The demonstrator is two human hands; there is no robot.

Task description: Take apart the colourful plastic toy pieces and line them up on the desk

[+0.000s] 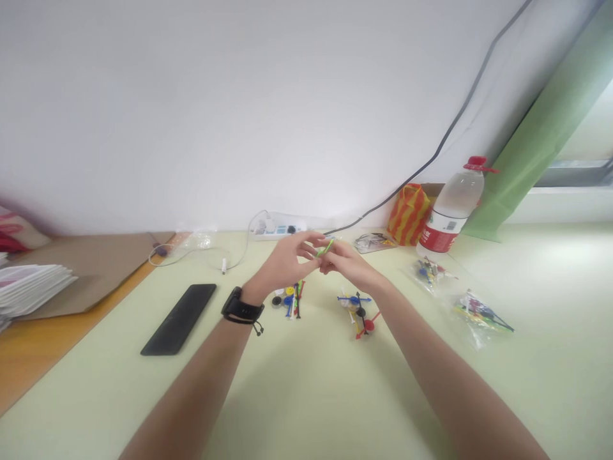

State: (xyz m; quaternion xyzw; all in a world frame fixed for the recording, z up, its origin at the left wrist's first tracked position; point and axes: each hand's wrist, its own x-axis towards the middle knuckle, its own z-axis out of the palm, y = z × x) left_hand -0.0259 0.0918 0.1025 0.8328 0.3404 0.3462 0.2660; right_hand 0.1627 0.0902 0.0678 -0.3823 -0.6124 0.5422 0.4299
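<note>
Green plastic stick (326,246) being held above table (306,396), pinched between both hands' fingertips, long axis slanting up toward right. Left hand (287,260) pinching it from left, right hand (345,264) gripping from right, both touching it. Coloured sticks and discs (290,299) lying just below on table; assembled piece (358,312) near right wrist; black phone (179,318) lying well left.

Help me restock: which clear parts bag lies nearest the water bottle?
The smaller bag, beside the bottle; the other bag lies farther right, nearer the camera.
</note>
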